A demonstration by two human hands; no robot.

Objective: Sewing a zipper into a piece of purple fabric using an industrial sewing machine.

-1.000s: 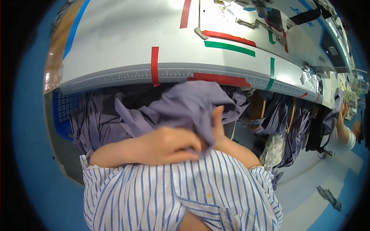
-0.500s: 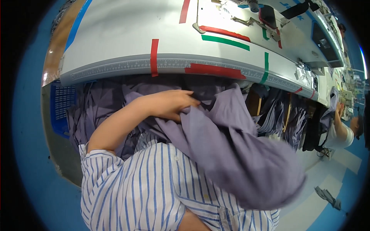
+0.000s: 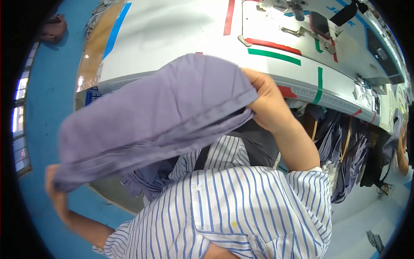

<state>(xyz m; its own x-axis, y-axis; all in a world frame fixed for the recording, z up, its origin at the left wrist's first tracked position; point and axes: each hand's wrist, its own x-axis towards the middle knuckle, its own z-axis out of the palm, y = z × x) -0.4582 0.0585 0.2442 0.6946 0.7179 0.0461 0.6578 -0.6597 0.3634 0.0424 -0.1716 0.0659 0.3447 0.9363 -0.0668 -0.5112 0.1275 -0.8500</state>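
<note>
From the head view, we see both arms spread wide, with the purple cloth (image 3: 146, 108) stretched between them. Our right forearm rises from its striped sleeve and angles up and inward, bringing the right hand (image 3: 271, 103) in front of the edge of the tabletop (image 3: 185, 32). That grip is closed on the cloth's right end, fingers partly hidden by the fabric. Out to the left, our other forearm reaches well away from the body and bends upward at the wrist; the left hand (image 3: 54, 185) is at the cloth's lower left corner. It's blurred there, but we make out the grip closed round the bunched corner.

And the cloth itself! It slants from upper right to lower left, raised above the lap, its top bulging over the grey ruler strip (image 3: 338, 103) and the tabletop's near part. Along its lower side we spot a long folded edge, with a dark opening near the right hand. Beneath it sits our striped shirt (image 3: 241, 194), with dark fabric (image 3: 261, 140) just below the right hand.
</note>
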